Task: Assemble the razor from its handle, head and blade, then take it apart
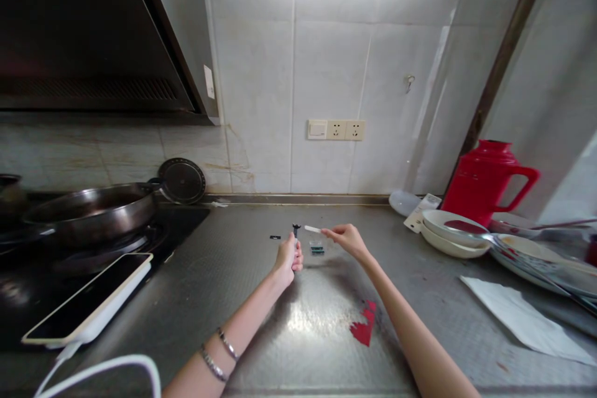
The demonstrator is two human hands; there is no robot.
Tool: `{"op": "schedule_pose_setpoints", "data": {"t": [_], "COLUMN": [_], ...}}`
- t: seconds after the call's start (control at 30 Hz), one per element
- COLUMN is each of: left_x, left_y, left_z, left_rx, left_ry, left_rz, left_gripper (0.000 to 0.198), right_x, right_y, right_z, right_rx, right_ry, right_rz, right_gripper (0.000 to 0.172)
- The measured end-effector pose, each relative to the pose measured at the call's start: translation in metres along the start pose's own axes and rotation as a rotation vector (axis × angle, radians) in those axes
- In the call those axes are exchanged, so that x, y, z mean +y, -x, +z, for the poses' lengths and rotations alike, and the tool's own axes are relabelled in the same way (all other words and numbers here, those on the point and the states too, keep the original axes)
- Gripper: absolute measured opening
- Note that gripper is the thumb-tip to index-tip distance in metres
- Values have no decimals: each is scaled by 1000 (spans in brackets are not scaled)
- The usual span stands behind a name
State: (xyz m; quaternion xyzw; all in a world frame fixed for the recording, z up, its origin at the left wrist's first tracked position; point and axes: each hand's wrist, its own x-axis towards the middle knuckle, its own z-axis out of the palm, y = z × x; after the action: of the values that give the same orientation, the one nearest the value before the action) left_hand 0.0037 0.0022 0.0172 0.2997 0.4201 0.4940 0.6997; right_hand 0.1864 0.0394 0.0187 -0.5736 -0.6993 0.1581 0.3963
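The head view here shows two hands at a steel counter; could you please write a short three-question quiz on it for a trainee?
1. True or false: the left hand is closed around a small dark-headed tool held upright.
2. What does the right hand pinch? A) a spoon B) a thin white strip C) a phone
3. Fill in: the red jug stands at the ______ of the counter, behind the stacked plates.

Key
1. True.
2. B; the strip's free end points towards the tool's head.
3. Right; the pan and the phone are on the left.
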Motion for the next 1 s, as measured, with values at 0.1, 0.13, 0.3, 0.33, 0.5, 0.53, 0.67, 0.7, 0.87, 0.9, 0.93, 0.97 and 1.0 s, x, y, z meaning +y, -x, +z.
{"op": "schedule_pose_setpoints", "data": {"t": [0.1,0.13,0.3,0.33,0.5,0.53,0.67,0.7,0.87,0.9,0.93,0.97,1.0], "left_x": [-3,-4,-2,-1,-1,-2,-5,-5,4,6,7,8,8], "left_y": [0,1,3,3,2,2,1,1,4,5,6,7,9], "left_z": [1,1,2,2,2,3,3,3,-1,-2,-3,-3,-4], "left_rx": [-12,-17,-33,-31,3,12,-19,-31,-92,-120,-151,-182,-212], "left_ry": [-25,-35,-34,-30,-72,-90,-163,-187,-216,-202,-193,-191,-199], "left_rz": [-22,-36,-27,-2,61,53,103,137,338,372,395,406,410], "left_gripper": [43,43,41,42,44,44,44,45,46,46,46,47,47], "right_x": [-5,-8,-7,-5,-8,-12,-21,-19,-1,0,-2,-6,-12], "right_y": [1,1,0,0,2,2,0,0,5,6,8,9,11], "right_z": [2,3,1,-2,-6,-4,-4,-7,-33,-38,-43,-47,-51], "right_rx": [3,1,-18,-16,-3,-7,-63,-79,-76,-70,-67,-65,-70], "right_ry": [-39,-52,-62,-61,-141,-167,-252,-263,-214,-213,-219,-229,-237], "right_rz": [-11,-24,-18,-6,-8,-19,-27,-13,54,57,53,42,25], "right_gripper": [60,60,58,57,55,54,52,52,51,50,50,49,49]}}
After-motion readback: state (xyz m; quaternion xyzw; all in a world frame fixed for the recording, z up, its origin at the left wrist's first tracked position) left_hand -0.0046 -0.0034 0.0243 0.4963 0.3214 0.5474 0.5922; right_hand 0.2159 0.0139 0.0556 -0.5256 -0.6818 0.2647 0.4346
